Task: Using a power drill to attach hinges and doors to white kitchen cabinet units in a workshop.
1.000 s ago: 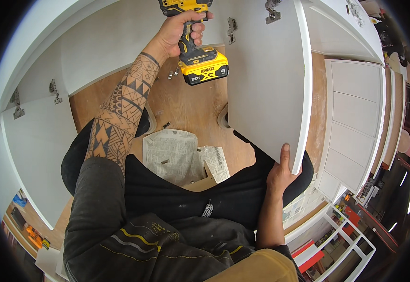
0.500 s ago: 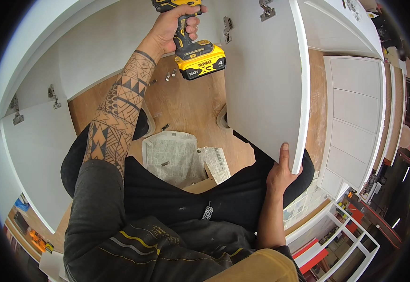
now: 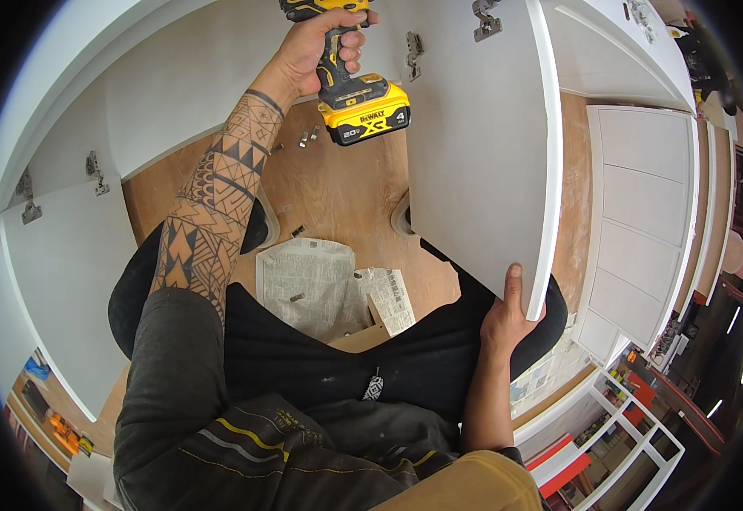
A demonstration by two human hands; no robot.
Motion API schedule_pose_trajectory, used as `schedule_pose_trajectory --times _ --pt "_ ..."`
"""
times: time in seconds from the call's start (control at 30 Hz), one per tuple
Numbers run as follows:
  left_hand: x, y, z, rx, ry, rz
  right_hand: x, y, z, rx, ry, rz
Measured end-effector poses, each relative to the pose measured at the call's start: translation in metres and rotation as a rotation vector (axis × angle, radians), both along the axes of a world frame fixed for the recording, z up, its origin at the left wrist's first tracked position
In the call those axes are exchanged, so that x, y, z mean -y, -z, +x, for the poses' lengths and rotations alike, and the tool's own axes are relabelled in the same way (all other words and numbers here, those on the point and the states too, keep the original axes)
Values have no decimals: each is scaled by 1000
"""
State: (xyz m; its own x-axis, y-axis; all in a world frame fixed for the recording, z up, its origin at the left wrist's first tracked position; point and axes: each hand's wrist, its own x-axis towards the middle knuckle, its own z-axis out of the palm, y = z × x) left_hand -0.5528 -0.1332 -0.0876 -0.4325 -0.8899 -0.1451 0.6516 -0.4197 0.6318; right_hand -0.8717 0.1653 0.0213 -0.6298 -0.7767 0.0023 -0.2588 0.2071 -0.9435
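Note:
My left hand is wrapped round the grip of a yellow and black cordless drill. Its front end is cut off by the top edge of the view. At the lower corner of a white cabinet door, my right hand grips the edge, thumb on the near face and fingers hidden behind. That door stands open to the right. Two metal hinges show along its far side, one hinge at the top and another hinge beside the drill.
A second white door with hinges hangs open on the left. On the wooden floor, loose metal pieces lie inside the cabinet, and newspaper sheets lie between my legs. A white panelled piece and white frame stand right.
Almost nothing differs. Both hands keep their holds on the drill and the door, and the view has shifted very slightly.

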Motion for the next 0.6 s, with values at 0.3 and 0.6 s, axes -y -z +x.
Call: schedule_pose_trajectory --times 0.3,0.6 --pt "3 -4 0 94 -16 13 0 2 -1 8 2 -12" --pt "13 -8 14 219 33 -49 -12 5 -8 -22 -15 10"
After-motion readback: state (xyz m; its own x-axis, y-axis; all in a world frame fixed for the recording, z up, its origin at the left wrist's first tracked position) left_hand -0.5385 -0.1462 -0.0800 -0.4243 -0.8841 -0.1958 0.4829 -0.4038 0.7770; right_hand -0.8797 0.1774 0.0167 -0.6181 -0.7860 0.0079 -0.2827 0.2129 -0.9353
